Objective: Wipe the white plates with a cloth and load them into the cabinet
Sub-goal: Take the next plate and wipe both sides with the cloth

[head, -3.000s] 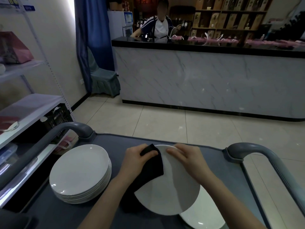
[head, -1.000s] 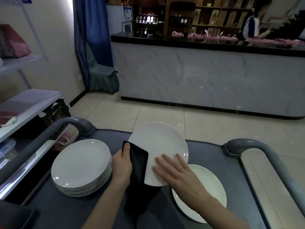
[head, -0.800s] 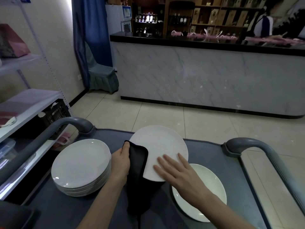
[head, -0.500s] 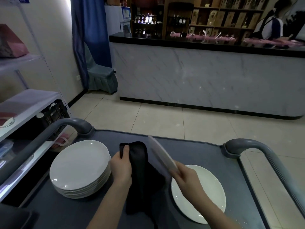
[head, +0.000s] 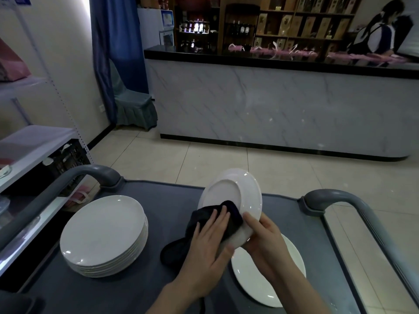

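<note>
A white plate (head: 235, 196) is held tilted above the cart, its underside with the foot ring facing me. My right hand (head: 265, 242) grips its lower rim, thumb on the near face. My left hand (head: 209, 243) presses a dark cloth (head: 204, 225) flat against the plate's underside, fingers straight. A stack of several white plates (head: 103, 232) sits on the left of the grey cart (head: 163, 200). A single white plate (head: 272, 282) lies on the cart under my right hand.
Grey curved cart handles rise at the left (head: 74, 177) and right (head: 353, 205). A white shelving unit (head: 34, 141) stands to the left with a dark crate below. A marble-fronted counter (head: 283, 109) runs across the room; a person (head: 381, 32) stands behind it.
The plate has been flipped, so its underside now faces me. My left hand went from gripping the hanging cloth to pressing it flat on the plate. The person behind the counter moved right.
</note>
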`<state>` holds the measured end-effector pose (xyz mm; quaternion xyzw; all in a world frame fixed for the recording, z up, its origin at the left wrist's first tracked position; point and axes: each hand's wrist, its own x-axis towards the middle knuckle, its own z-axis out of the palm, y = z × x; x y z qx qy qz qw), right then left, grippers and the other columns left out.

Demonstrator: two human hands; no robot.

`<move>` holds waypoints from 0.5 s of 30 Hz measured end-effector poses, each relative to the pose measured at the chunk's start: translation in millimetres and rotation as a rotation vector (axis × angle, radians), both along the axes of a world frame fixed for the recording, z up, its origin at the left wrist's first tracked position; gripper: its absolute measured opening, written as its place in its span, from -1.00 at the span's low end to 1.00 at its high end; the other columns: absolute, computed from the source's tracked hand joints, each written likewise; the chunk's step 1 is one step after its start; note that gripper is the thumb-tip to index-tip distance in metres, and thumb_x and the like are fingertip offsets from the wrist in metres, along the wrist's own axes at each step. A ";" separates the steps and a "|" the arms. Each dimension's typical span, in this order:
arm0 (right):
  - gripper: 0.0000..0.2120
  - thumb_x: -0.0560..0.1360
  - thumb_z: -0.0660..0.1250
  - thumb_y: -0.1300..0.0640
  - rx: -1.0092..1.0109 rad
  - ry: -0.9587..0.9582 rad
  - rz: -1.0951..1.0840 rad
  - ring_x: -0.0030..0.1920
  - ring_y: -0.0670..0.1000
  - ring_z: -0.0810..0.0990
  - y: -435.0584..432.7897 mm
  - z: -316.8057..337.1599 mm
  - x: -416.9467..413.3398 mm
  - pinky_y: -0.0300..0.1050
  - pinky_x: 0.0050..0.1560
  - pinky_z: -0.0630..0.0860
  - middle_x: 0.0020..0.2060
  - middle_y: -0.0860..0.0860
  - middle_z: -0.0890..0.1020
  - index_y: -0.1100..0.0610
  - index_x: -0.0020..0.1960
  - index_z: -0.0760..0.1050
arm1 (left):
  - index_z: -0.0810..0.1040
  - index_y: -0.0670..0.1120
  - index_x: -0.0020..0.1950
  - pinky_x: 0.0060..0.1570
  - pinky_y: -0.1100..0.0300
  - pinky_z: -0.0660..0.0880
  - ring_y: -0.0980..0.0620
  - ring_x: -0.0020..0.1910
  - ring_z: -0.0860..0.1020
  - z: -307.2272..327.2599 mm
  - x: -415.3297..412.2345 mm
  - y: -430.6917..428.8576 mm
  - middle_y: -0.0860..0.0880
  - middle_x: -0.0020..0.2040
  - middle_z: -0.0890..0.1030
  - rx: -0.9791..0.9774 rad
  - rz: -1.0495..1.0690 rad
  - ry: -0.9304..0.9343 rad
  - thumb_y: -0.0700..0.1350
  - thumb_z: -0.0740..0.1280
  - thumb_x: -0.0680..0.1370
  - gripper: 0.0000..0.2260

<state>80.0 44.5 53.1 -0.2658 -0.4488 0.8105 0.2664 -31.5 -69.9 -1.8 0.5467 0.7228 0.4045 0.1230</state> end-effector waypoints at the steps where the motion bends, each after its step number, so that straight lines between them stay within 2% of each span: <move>1: -0.72 0.56 0.30 0.13 -0.008 0.004 0.001 0.20 0.21 0.61 0.2 0.6 -0.6 0.14 0.11 0.59 0.18 0.22 0.64 0.19 0.22 0.60 | -0.08 0.20 0.59 0.50 -0.04 -0.16 0.25 0.56 -0.13 3.4 4.2 1.3 0.30 0.58 -0.07 0.011 -0.012 -0.007 0.30 -0.10 0.62 -0.45; 5: -0.71 0.56 0.31 0.09 -0.035 0.011 0.053 0.16 0.13 0.64 -6.8 -0.7 -1.1 -0.02 -0.05 0.61 0.18 0.15 0.65 0.11 0.24 0.60 | -0.11 0.26 0.56 0.50 -0.03 -0.26 0.33 0.53 -0.18 18.9 -2.8 19.0 0.33 0.57 -0.09 -0.026 -0.015 -0.106 0.37 -0.15 0.57 -0.43; 9: -0.70 0.48 0.37 0.13 -0.067 0.009 0.077 0.09 0.16 0.66 -12.2 -5.0 1.2 0.00 -0.06 0.60 0.16 0.23 0.64 0.16 0.18 0.63 | -0.20 0.33 0.46 0.53 -0.05 -0.23 0.42 0.47 -0.25 26.4 -30.2 34.3 0.34 0.53 -0.16 -0.156 0.091 -0.096 0.34 -0.23 0.47 -0.46; 11: -0.70 0.45 0.38 0.14 -0.049 0.017 0.067 0.07 0.16 0.66 -8.8 -2.5 2.3 0.02 -0.07 0.61 0.15 0.23 0.65 0.17 0.16 0.64 | -0.21 0.31 0.48 0.55 0.02 -0.18 0.40 0.48 -0.25 19.6 -38.9 28.4 0.34 0.53 -0.18 -0.155 0.108 -0.105 0.37 -0.20 0.49 -0.44; 15: -0.67 0.47 0.36 0.17 -0.027 0.044 0.005 0.13 0.22 0.64 4.1 5.8 0.0 0.08 0.01 0.63 0.15 0.22 0.65 0.21 0.22 0.59 | -0.09 0.21 0.55 0.53 0.21 -0.11 0.35 0.52 -0.17 5.7 -21.3 7.4 0.39 0.54 -0.11 -0.049 0.082 -0.197 0.38 -0.08 0.55 -0.39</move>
